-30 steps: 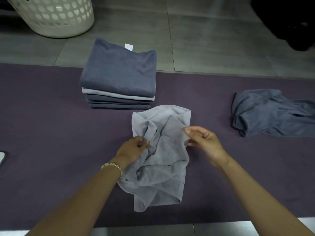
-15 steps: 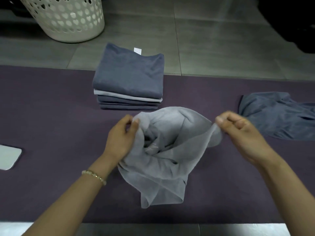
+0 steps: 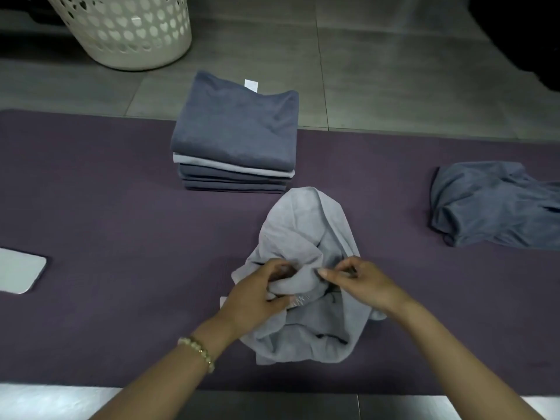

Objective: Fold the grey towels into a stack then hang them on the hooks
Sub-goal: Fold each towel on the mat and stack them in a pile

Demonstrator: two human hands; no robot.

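Left hand (image 3: 257, 298): grip curled round a fold of the pale grey towel (image 3: 303, 225).
Right hand (image 3: 363, 283): grip pinching the same fold.
Towel: soft, crumpled heap, lower centre.

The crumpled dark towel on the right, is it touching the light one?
Apart. The head view shows bare purple mat between the dark towel and the light towel.

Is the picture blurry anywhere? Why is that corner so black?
Head view: dim, even light; the top right corner is too dark to make out; the light towel looks slightly soft; the near table edge shines pale.
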